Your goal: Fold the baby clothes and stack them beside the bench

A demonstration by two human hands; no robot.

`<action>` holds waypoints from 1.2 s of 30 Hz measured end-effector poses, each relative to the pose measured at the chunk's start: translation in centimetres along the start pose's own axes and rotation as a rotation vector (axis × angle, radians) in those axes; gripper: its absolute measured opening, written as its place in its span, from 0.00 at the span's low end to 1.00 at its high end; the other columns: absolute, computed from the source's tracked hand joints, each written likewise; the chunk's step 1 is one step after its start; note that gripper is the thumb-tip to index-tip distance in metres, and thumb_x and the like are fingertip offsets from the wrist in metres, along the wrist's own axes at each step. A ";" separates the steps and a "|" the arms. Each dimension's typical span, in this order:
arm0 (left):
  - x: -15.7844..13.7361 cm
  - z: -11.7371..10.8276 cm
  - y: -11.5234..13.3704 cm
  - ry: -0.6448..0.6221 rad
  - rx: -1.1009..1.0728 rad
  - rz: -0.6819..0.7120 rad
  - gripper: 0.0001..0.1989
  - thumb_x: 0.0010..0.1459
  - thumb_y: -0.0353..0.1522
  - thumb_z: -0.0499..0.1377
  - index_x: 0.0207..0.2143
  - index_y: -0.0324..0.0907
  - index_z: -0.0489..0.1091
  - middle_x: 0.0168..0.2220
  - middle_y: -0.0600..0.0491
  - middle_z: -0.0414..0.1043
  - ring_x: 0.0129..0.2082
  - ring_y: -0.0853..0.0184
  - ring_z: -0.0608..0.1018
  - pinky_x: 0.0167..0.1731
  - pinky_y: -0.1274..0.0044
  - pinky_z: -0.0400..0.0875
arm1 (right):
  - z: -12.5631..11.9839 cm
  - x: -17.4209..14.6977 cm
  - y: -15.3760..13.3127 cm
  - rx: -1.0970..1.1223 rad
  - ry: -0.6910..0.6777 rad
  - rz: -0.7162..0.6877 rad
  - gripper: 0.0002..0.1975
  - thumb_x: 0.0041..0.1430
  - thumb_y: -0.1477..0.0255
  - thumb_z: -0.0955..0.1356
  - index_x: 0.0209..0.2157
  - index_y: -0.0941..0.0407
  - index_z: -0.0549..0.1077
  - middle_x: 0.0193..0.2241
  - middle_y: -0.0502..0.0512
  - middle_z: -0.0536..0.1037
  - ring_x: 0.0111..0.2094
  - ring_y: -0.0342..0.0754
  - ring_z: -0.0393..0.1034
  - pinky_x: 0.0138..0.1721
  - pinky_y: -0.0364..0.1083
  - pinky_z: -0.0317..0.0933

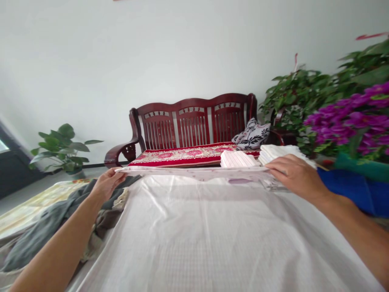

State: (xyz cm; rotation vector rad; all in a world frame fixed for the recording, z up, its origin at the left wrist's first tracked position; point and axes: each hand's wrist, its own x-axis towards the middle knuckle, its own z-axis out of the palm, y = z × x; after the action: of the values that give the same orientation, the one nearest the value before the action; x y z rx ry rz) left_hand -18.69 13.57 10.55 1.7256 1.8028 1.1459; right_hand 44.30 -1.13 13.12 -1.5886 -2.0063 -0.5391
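A thin white cloth point(200, 231) with a faint check pattern spans the foreground, its far edge stretched nearly straight between my two hands. My left hand point(107, 183) pinches that edge at its left corner. At the other end, my right hand point(293, 174) has its fingers closed on the edge's right corner. The cloth's near part runs out of the bottom of the view. Just beyond the edge are a pinkish striped folded cloth stack point(238, 159) and a white folded cloth stack point(281, 152), close to my right hand.
A crumpled grey-green cloth point(57, 219) and a yellowish cloth point(36, 205) lie on the left. Behind stands a dark red wooden bench point(193, 125) with a patterned cushion point(252, 134). Purple flowers point(355, 119) and blue fabric point(349, 190) are at right; a potted plant point(65, 152) stands left.
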 end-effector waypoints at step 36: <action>-4.2 6.1 -4.4 -0.150 0.724 0.138 0.16 0.60 0.36 0.55 0.48 0.46 0.77 0.50 0.48 0.76 0.50 0.58 0.77 0.48 0.74 0.68 | 9.1 -0.3 -8.4 -0.055 -0.452 0.086 0.15 0.67 0.70 0.60 0.36 0.54 0.78 0.40 0.56 0.81 0.42 0.51 0.73 0.37 0.45 0.58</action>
State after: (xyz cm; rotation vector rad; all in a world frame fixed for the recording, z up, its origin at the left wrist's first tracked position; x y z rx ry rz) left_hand -16.12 11.75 2.55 2.2711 2.1817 0.3839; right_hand 34.81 2.17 5.86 -1.9564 -2.2400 -0.2148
